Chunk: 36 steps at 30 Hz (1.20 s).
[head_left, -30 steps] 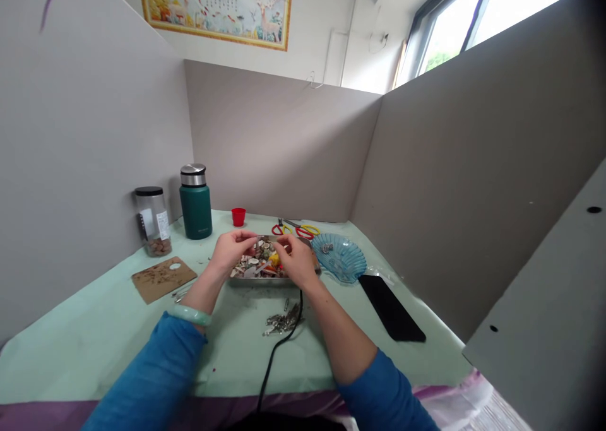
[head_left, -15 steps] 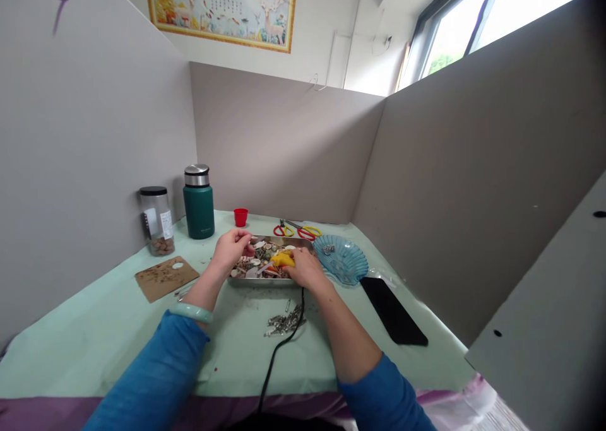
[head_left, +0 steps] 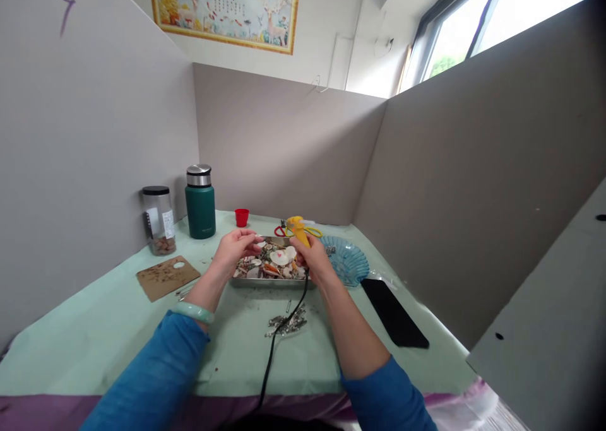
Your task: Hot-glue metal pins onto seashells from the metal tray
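My right hand (head_left: 314, 259) is wrapped around the handle of a yellow hot glue gun (head_left: 298, 230), raised over the right side of a metal tray (head_left: 271, 283). Its black cord (head_left: 272, 349) runs down past the table's front edge. My left hand (head_left: 235, 249) is at the tray's left side with its fingertips pinched together; whatever is between them is too small to make out. Seashells (head_left: 280, 256) of many shapes fill the tray, a pale one with a red spot among them.
Small metal clips (head_left: 293, 322) lie heaped before the tray. Right of it are a blue shell-shaped plate (head_left: 350, 260) and a black phone-like slab (head_left: 394, 311). Scissors (head_left: 315, 231) and a red cup (head_left: 242, 217) stand behind. Leftward are a green flask (head_left: 199, 207), a jar (head_left: 160, 223) and a brown board (head_left: 166, 277).
My right hand has lifted the glue gun up from the shells, and it now points upward. The pale shell with the red spot has come into view. My left hand stays nearly in place.
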### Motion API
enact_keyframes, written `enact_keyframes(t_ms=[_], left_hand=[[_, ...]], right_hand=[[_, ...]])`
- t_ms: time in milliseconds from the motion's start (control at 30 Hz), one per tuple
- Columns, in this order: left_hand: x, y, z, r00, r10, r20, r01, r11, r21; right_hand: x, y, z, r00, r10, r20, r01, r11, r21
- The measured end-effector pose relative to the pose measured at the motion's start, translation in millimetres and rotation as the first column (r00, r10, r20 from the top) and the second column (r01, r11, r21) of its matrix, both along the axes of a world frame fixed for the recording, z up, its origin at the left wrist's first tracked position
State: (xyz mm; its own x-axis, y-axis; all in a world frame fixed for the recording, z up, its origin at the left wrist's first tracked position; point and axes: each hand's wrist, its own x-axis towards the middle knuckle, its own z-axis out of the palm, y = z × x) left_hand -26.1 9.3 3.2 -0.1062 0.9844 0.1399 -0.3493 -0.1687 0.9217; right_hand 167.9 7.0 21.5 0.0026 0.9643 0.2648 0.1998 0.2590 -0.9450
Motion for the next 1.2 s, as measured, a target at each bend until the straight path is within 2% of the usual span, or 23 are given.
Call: enact_keyframes(t_ms=[67, 133, 333, 433, 667, 867, 967, 1200], left_hand=[[3.3, -1.7, -0.3, 0.998, -0.058, -0.029, 0.059, 0.998, 0.033], [8.0, -3.4, 1.0, 0.990, -0.122, -0.069, 0.126, 0.990, 0.064], [29.5, -2.8, 10.6, 0.960, -0.182, -0.212, 0.214, 0.967, 0.137], [36.7, 0.8, 7.2, 0.947, -0.175, -0.271, 0.221, 0.963, 0.152], [31.4, 6.5, -14.2, 0.968, -0.239, -0.074, 0.246, 0.963, 0.110], [26.8, 1.9, -12.5, 0.950, -0.310, -0.033, 0.311, 0.940, 0.137], [26.0, -0.1, -10.9, 0.952, -0.296, -0.074, 0.304, 0.940, 0.157], [29.3, -0.9, -9.0, 0.969, -0.167, -0.183, 0.199, 0.965, 0.173]], right_hand=[[-4.0, -4.1, 2.0, 0.976, 0.062, -0.210, -0.062, 0.998, 0.007], [-7.5, -6.5, 2.2, 0.959, 0.058, -0.276, -0.059, 0.998, 0.004], [-9.7, -3.8, -2.3, 0.956, 0.087, -0.281, -0.086, 0.996, 0.015], [-10.0, -4.3, -4.0, 0.955, 0.098, -0.280, -0.091, 0.995, 0.037], [-16.3, -8.1, -5.0, 0.949, 0.112, -0.294, -0.111, 0.994, 0.021], [-18.0, -8.4, -4.5, 0.942, 0.104, -0.318, -0.092, 0.994, 0.053], [-18.0, -8.7, -4.3, 0.941, 0.112, -0.319, -0.099, 0.994, 0.055], [-18.6, -8.5, -5.9, 0.946, 0.112, -0.303, -0.103, 0.994, 0.047]])
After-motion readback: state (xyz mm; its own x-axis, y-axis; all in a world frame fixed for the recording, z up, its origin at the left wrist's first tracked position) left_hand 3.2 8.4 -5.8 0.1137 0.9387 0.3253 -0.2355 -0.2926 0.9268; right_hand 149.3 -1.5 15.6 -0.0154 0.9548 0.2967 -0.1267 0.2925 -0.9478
